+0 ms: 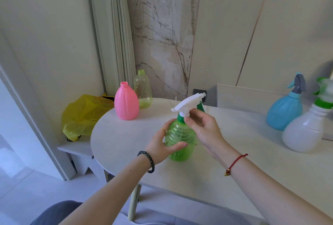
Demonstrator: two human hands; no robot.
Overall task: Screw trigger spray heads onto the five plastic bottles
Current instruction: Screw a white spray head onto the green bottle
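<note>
At the desk's [234, 170] centre, the left hand [162, 145] grips the ribbed translucent green plastic bottle [180, 138]; the right hand [203, 127], at its 1 o'clock, pinches the white trigger spray head's [187, 103] green collar.

Left hand [162, 145] steadies green bottle [180, 140]; right hand [203, 127] pinches spray head [187, 103].

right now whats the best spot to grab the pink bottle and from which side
Grip the pink bottle around its wide belly, coming from the front, the person's side. It stands upright with its neck open and no spray head, and the yellow-green bottle stands close behind it on the right, so the front and left are free. A belly hold also leaves the neck clear for a spray head.
</note>
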